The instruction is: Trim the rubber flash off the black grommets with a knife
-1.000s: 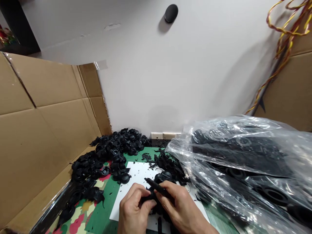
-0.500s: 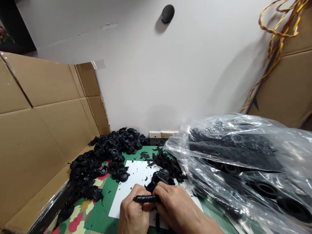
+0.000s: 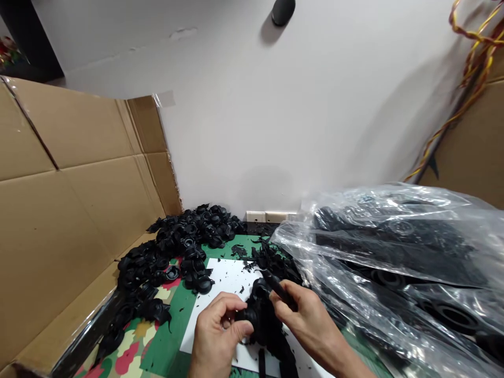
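My left hand [image 3: 220, 331] pinches a ribbed black rubber part [image 3: 248, 317] between thumb and fingers, over a white sheet [image 3: 226, 273]. In my right hand [image 3: 307, 315] is a slim black pen-like trimming tool [image 3: 279, 287], its thin curved tip pointing up and left, away from the rubber part. Between the hands, more black rubber pieces [image 3: 271, 331] lie heaped on the sheet, partly covered by my fingers. A dark strip [image 3: 262, 362] rests at the sheet's near edge.
Black rubber parts [image 3: 189, 236] are piled at left, beside an upright cardboard panel [image 3: 94, 157]. Thin black scraps [image 3: 277, 260] lie behind the sheet on a green mat [image 3: 169, 336]. A clear plastic bag [image 3: 394, 241] of black parts fills the right. Twisted wires [image 3: 452, 121] hang beyond.
My hands were together, with the black tool lying across them; now they are apart. The right hand has turned the tool's tip up and left, and the left hand's ribbed part now shows.
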